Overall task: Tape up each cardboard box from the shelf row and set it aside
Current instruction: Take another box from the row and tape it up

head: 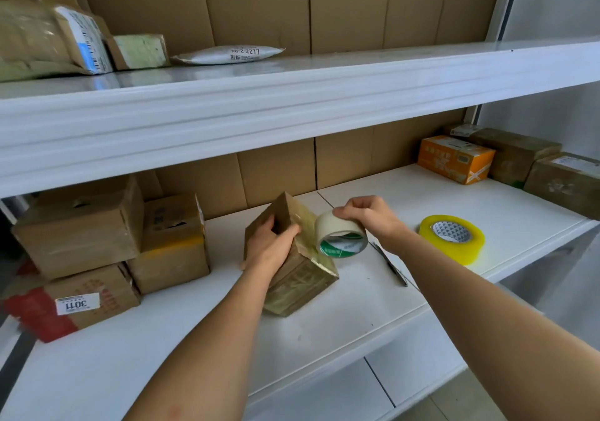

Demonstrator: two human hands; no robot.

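Note:
A small cardboard box point(302, 278), glossy with tape, stands tilted on the white shelf point(324, 316) at the centre. My left hand point(269, 248) grips its upper left side, thumb on the taped face. My right hand point(367, 216) holds a whitish tape roll point(337, 235) with a green-and-white core, pressed against the box's right edge. A stack of three cardboard boxes point(107, 245) sits at the shelf's left.
A yellow tape roll point(453, 237) lies flat to the right. A dark pen or cutter point(389, 263) lies between it and the box. An orange box point(454, 157) and brown boxes point(516, 154) stand at the far right. Parcels point(227, 54) rest on the upper shelf.

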